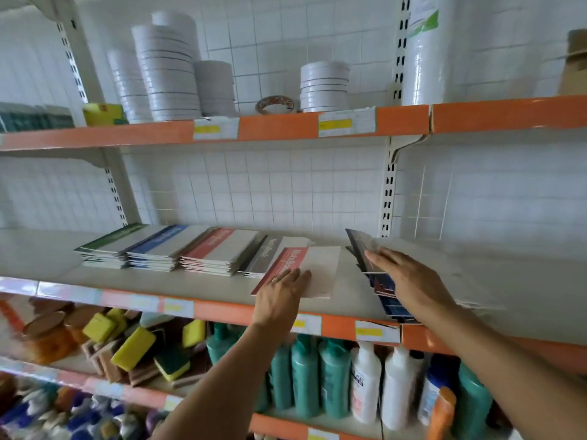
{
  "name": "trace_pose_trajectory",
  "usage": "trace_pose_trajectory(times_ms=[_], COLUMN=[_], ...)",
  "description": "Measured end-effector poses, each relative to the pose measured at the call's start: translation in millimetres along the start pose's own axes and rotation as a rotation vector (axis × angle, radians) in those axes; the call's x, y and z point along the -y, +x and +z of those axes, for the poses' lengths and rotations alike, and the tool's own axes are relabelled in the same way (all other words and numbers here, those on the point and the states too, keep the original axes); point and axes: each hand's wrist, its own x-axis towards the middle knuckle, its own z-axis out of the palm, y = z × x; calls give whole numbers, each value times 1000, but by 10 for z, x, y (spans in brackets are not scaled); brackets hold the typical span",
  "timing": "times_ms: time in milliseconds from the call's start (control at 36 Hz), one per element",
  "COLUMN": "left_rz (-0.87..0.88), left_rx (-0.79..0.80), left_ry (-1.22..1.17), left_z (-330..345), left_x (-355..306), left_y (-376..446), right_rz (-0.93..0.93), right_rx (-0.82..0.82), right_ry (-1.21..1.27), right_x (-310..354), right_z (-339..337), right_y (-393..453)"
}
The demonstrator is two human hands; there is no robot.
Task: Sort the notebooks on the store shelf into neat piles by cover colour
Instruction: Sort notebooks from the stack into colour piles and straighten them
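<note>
Two hands are seen on the middle shelf (197,281). Left hand's (282,289) grip is released: its straight fingers are pressed flat on one red-banded notebook (313,268), which is laid loose at the shelf's front, overlapping the grey pile (265,254). Right hand's (403,274) grip is likewise released, fingers laid flat on a slumped heap of dark-covered notebooks (381,285); their number cannot be told. Four piles are ranged side by side, from the left: one green (109,247), one blue (155,249), one red (212,252), one grey. Stacks of white tape rolls (168,71) are kept on the shelf above.
</note>
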Motion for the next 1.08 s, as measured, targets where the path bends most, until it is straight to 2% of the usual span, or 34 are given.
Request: trace_pose_trajectory(times_ms=[167, 222, 333, 417, 583, 722, 917, 1000, 1083], left_rz=[-10, 29, 23, 53, 98, 102, 46, 54, 96], left_rx=[-101, -194, -134, -173, -111, -86, -119, 13, 58], left_ry=[-35, -65, 20, 46, 61, 78, 32, -73, -105], left_z=[1, -27, 88, 175, 311, 467, 675, 722, 733], left_x=[629, 866, 1467, 1846, 2392, 2637, 2703, 2721, 2770], left_y=[17, 49, 123, 200, 355, 509, 704, 757, 819], right_rz=[-69, -66, -62, -50, -20, -41, -71, -75, -64], right_rx=[13, 10, 59, 102, 196, 233, 320, 371, 379], right_ry=[10, 15, 39, 45, -4, -100, -75, -61, -58], right_x=[519, 715, 1109, 1359, 1667, 1729, 1636, 1595, 1594], right_z=[222, 292, 465, 612, 890, 1061, 1235, 1341, 1392], right_y=[452, 603, 847, 973, 1167, 1315, 1444, 1486, 1536])
